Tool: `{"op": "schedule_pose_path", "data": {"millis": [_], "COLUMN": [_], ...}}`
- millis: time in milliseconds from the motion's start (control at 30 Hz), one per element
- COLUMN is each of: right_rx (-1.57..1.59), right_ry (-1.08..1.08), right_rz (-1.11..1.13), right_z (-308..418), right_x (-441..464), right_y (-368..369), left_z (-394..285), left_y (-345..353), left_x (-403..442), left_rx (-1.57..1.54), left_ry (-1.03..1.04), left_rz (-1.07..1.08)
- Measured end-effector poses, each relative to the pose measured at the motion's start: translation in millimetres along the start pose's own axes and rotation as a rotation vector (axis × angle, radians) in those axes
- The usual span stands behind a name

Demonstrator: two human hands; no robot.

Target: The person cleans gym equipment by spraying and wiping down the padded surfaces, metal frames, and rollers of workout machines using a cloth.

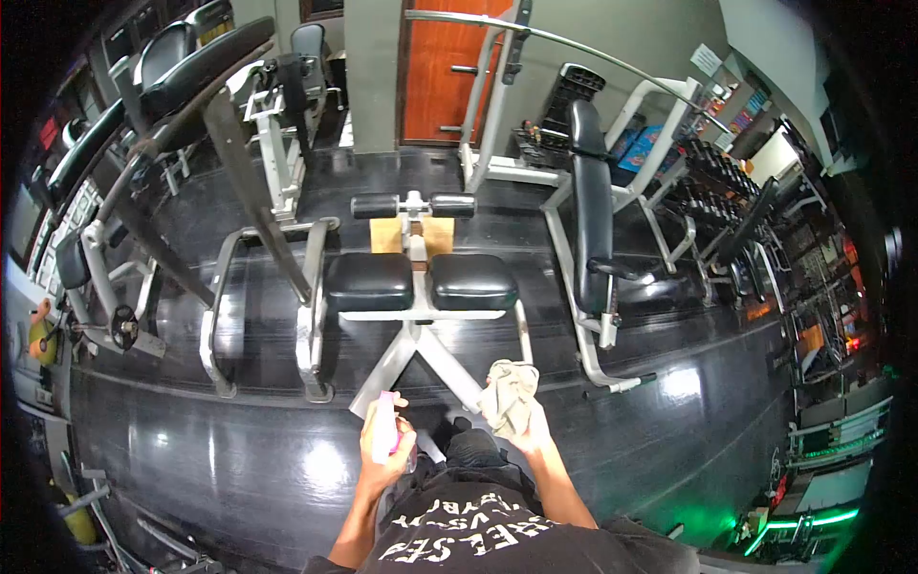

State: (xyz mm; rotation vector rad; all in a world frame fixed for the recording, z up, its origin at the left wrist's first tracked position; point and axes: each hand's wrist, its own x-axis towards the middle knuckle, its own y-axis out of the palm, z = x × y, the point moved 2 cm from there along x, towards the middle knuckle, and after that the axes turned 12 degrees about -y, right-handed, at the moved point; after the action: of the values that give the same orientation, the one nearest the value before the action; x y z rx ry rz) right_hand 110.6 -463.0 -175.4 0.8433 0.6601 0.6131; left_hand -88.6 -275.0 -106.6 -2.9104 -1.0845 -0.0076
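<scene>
My left hand is wrapped round a spray bottle with a pink and white top, held upright in front of my body. In my right hand is a crumpled pale cloth, bunched over the fingers. Just ahead of both hands stands a bench machine with a left black pad, a right black pad and a white frame. Black rollers sit at its far end. Neither hand touches the pads.
A black weight bench with a barbell rack stands to the right. On the left are more padded machines. Dumbbell racks line the far right, and an orange door is at the back. Dark shiny floor lies around.
</scene>
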Motion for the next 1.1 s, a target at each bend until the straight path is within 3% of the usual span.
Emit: {"op": "schedule_pose_path", "data": {"millis": [133,300,433,633,833,933,1000,1100], "right_rx": [-0.111,-0.032,-0.044,0.067,-0.084,-0.059,0.124,0.178], "right_ry": [-0.121,-0.168,-0.202,-0.202,-0.372,-0.358,-0.383,-0.268], "right_rz": [-0.146,-0.220,-0.369,-0.262,-0.219,-0.174,-0.256,-0.184], "right_z": [25,76,129,236,333,355,353,355], "right_x": [-13,-24,-31,-33,-34,-19,-5,4], "right_y": [-13,-58,-105,-191,-228,-227,-246,-238], "left_z": [8,9,8,18,10,0,-2,7], "left_y": [35,106,181,294,369,392,403,417], "left_x": [7,23,38,57,79,91,98,115], "left_rx": [0.051,-0.081,-0.150,-0.195,-0.150,-0.142,-0.160,-0.113], "left_ry": [0.055,0.039,-0.052,-0.152,-0.128,-0.135,-0.121,-0.099], "left_rz": [0.052,0.138,0.130,0.095,0.117,0.104,0.091,0.065]}}
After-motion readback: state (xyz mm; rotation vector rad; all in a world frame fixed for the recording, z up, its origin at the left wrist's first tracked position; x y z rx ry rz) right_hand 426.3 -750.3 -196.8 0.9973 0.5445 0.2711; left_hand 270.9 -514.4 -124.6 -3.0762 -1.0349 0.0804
